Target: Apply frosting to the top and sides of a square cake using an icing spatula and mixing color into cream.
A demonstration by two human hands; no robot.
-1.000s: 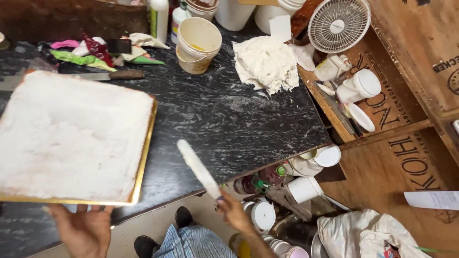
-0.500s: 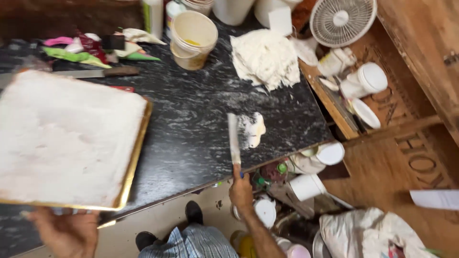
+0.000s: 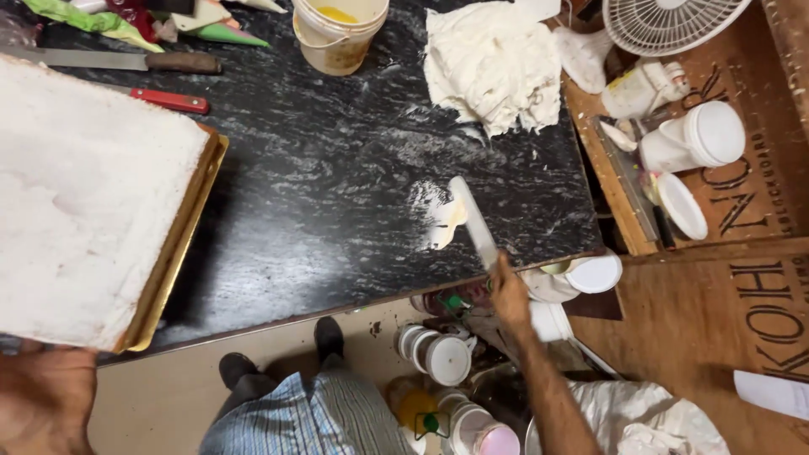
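Observation:
My right hand (image 3: 509, 291) grips the handle of a long flat spatula (image 3: 472, 221) whose blade lies over the black marbled counter (image 3: 337, 194), with a dab of white cream (image 3: 440, 221) under and beside it. My left hand (image 3: 46, 400) is at the bottom left, under the near edge of a gold board (image 3: 173, 253) that carries a large white frosted rectangular cake (image 3: 80, 202). A big mound of white cream (image 3: 493, 67) sits on the counter farther back.
A cream bucket (image 3: 337, 34), a long knife (image 3: 109, 61), a red-handled tool (image 3: 164, 99) and piping bags (image 3: 84, 17) lie at the back. A white fan (image 3: 666, 21) and white tubs (image 3: 691, 139) sit on wooden boards to the right. More tubs (image 3: 447, 358) stand on the floor by my legs.
The spatula came up from below the counter edge onto the counter and left cream there. The cake board now fills more of the left side of the view.

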